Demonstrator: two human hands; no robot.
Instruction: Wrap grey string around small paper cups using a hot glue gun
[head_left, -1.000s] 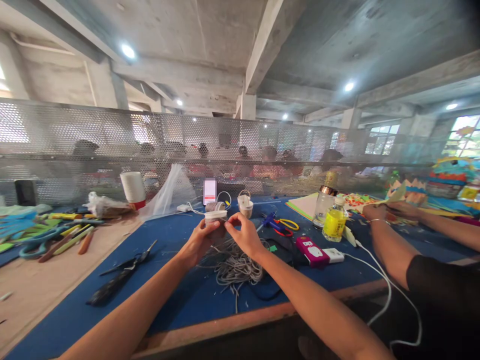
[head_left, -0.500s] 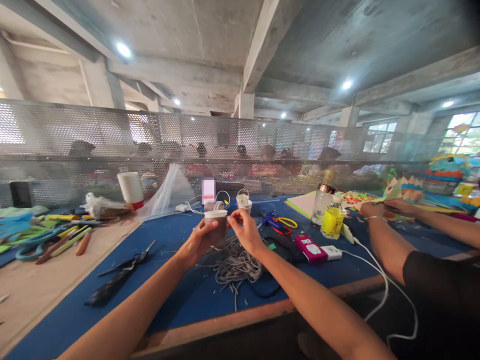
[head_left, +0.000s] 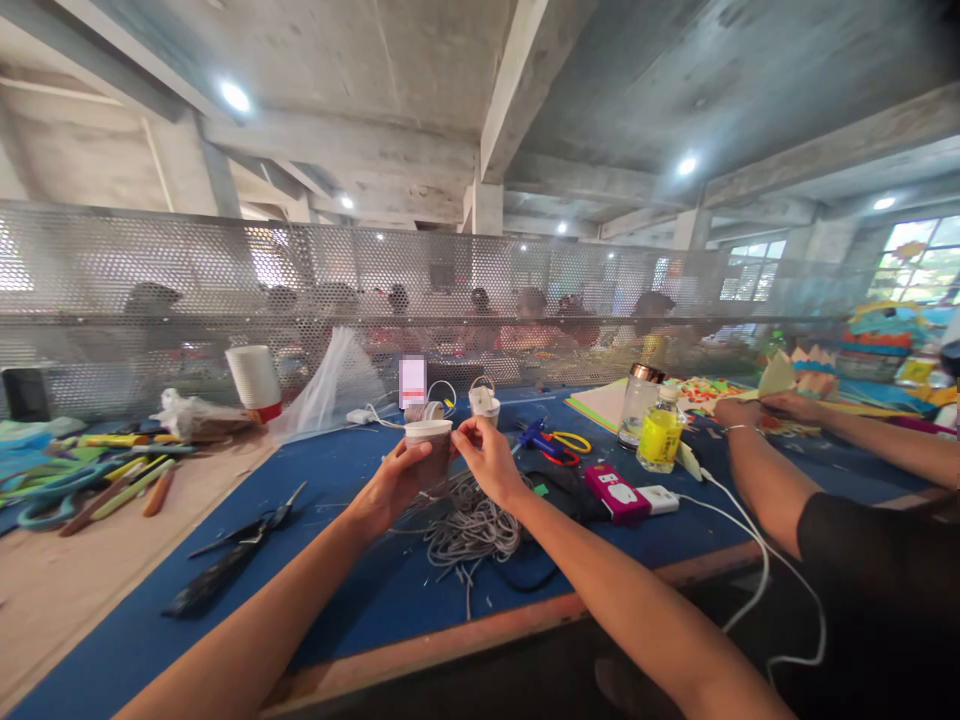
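Observation:
My left hand [head_left: 386, 490] is wrapped round a paper cup [head_left: 430, 458] with a white rim and a grey-brown wall, held upright above the table. Beside the cup's right edge, my right hand [head_left: 489, 462] is closed in a pinch; what its fingertips hold is too small to make out. A loose heap of grey cord [head_left: 472, 525] lies below both hands on the blue table mat [head_left: 360, 590]. Just behind my right hand stands a small white cup with a handle [head_left: 484, 400]. A phone [head_left: 412, 382] with a lit screen stands behind the held cup.
Black-handled scissors [head_left: 240, 555] lie at left, near several tools [head_left: 112, 480] and stacked paper cups [head_left: 253, 380]. To the right are a blue glue gun [head_left: 536, 437], a pink box [head_left: 615, 493], a yellow-labelled bottle [head_left: 660, 438] and a co-worker's arms [head_left: 765, 480]. A perforated screen [head_left: 315, 260] runs behind.
The whole view has shifted slightly, with things sitting a little further left. Both hands keep the same hold at the cup, and the right fingertips stay by its rim.

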